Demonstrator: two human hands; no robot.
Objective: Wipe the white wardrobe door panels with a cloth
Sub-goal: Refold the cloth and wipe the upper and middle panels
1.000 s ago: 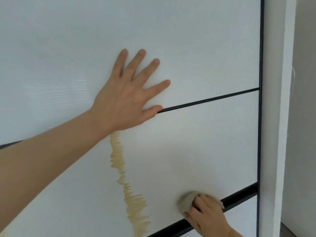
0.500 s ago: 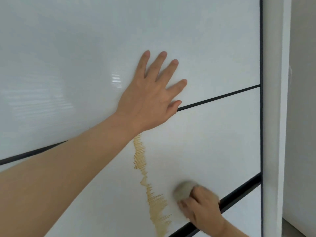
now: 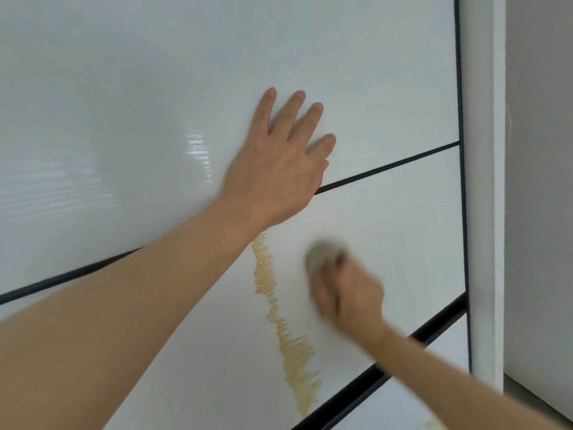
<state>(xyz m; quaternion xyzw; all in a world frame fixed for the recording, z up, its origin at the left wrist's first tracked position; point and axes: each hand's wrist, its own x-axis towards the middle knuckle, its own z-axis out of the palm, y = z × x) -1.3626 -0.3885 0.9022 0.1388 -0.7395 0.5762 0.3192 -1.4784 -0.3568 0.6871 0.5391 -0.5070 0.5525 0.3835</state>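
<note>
- The cloth [image 3: 322,256] is a small grey wad pressed against the lower white door panel [image 3: 403,231], just right of the yellowish-brown scribbled stain [image 3: 280,308] and well above the thick black rail [image 3: 434,324] at that panel's bottom edge. Bunching it up this way probably concentrates pressure on 1 small patch instead of spreading it thin.
- The right hand [image 3: 347,293] grips the cloth, fingers curled over its back so only the wad's upper edge shows. The hand and its forearm are blurred, so the exact finger layout cannot be told; the blur suggests a quick rubbing stroke.
- The stain runs as a jagged streak from just under the left wrist down to the black rail. The cloth sits beside its upper half without touching it, so in my judgement the mark itself is not yet wiped.
- The left hand [image 3: 279,162] lies flat with fingers spread and straight on the upper white door panel [image 3: 155,103], its heel crossing the thin black dividing line [image 3: 387,166] between the 2 panels. It holds nothing; it seems placed there to brace the body and to steady the door against the push of the rubbing hand.
- A 3rd white panel [image 3: 434,361] begins below the black rail.
- To the right, a white vertical frame post [image 3: 480,181] borders the door, and past it stands a plain grey wall [image 3: 539,150].
- A soft window-like glare [image 3: 195,147] on the upper panel shows its surface is glossy, so smears will likely show.
</note>
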